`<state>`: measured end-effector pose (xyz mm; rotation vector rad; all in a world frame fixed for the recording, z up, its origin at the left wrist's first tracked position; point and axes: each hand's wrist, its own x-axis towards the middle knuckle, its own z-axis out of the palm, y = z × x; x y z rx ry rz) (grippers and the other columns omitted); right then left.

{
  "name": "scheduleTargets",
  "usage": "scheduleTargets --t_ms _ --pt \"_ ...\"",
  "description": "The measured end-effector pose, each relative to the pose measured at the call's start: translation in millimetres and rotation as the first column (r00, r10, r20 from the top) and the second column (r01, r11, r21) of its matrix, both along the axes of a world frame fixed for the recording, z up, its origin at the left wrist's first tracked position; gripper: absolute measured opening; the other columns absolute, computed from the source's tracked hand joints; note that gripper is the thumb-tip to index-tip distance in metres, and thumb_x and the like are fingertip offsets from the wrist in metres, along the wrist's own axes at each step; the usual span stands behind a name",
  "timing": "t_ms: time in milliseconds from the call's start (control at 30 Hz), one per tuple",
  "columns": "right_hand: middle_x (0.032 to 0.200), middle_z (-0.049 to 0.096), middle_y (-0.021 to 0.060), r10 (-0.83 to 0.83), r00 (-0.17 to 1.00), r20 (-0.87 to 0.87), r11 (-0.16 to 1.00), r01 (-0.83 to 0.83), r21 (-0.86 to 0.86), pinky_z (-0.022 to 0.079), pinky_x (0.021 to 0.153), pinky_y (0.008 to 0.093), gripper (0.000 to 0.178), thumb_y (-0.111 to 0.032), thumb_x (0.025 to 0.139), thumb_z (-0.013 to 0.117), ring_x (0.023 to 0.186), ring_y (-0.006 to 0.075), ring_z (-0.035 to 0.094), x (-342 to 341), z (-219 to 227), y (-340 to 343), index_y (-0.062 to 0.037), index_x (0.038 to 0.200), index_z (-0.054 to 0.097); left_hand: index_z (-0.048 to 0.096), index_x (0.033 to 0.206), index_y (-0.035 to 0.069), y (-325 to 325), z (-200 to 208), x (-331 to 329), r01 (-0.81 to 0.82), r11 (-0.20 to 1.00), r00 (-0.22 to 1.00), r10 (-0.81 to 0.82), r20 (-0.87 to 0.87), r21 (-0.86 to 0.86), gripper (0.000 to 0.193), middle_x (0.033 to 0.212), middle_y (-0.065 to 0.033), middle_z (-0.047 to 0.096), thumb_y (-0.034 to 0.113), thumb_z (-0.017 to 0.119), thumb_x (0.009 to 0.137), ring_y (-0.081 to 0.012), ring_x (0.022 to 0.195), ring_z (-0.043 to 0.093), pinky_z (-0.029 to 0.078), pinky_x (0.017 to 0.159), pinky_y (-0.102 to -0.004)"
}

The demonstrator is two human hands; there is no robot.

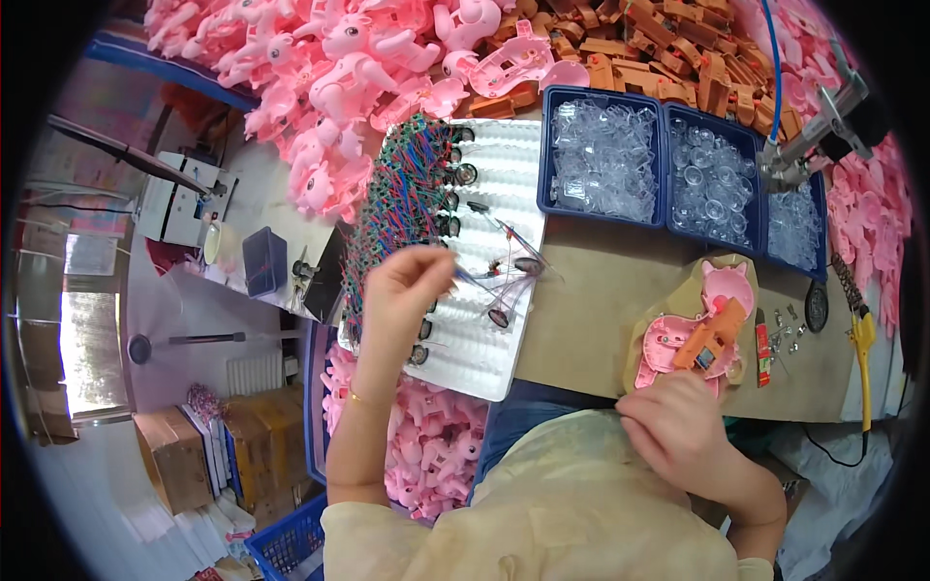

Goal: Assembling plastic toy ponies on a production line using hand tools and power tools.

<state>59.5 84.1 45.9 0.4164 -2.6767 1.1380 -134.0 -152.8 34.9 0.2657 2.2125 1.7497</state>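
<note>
My left hand (412, 281), raised over the white ribbed foam tray (494, 358), pinches a bundle of thin wires (475, 279). Small dark round parts (499, 317) dangle from the wires, blurred by motion. My right hand (678, 431) is closed with curled fingers at the table's front edge. Whatever those fingers may hold is hidden. Just beyond it lies an open pink toy shell half (668, 334) in a tan holder (641, 358). An orange plastic case (715, 334) sits inside the shell, slanting across it.
Wired parts (402, 184) cover the tray's left side. Blue bins (605, 219) of clear plastic pieces stand behind. Pink toy bodies (358, 77) and orange cases (649, 48) heap up at the back. On the right are a red tool (762, 353), metal bits (790, 329) and a yellow-handled iron (862, 339).
</note>
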Motion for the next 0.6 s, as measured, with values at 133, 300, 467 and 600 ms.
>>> scheduleTargets --t_ms 133,300,467,600 --pt "0.08 0.059 0.0088 0.028 0.996 0.082 0.997 -0.034 0.069 0.044 0.068 0.0354 0.019 -0.002 0.07 0.067 0.074 0.0255 0.057 -9 6 -1 -0.0032 0.087 0.059 0.061 0.093 -0.001 -3 12 22 -0.099 0.932 0.964 0.002 0.267 0.348 0.013 0.081 -0.0057 0.062 0.009 0.058 0.085 -0.0097 0.069 0.057 0.046 0.063 -0.0219" --pt "0.082 0.061 0.0063 -0.077 0.926 0.371 0.868 0.245 -0.431 0.046 0.071 0.0301 0.026 -0.002 0.073 0.065 0.075 0.0187 0.059 -38 26 -4 -0.001 0.098 0.062 0.058 0.091 -0.003 19 38 63 0.006 0.88 0.964 -0.132 0.233 0.475 0.01 0.083 -0.0109 0.063 0.005 0.056 0.085 -0.0132 0.071 0.06 0.049 0.064 -0.0241" --pt "0.086 0.063 0.0046 0.298 0.813 0.5 0.697 0.173 -0.696 0.047 0.071 0.0243 0.038 -0.003 0.077 0.064 0.077 0.0102 0.059 -47 7 1 0.0004 0.114 0.055 0.058 0.094 -0.002 33 20 73 0.018 0.808 0.871 -0.303 0.388 0.589 0.011 0.085 -0.0119 0.064 0.005 0.056 0.086 -0.0134 0.071 0.061 0.051 0.065 -0.0246" --pt "0.081 0.063 0.0065 0.314 0.778 0.544 0.657 0.236 -0.716 0.048 0.062 0.0228 0.037 -0.004 0.08 0.062 0.069 0.0095 0.06 -39 11 13 0.0027 0.116 0.052 0.056 0.097 -0.001 40 14 64 -0.039 0.761 0.798 -0.366 0.478 0.648 0.014 0.088 -0.0107 0.064 0.006 0.057 0.086 -0.0138 0.07 0.061 0.051 0.066 -0.0248"
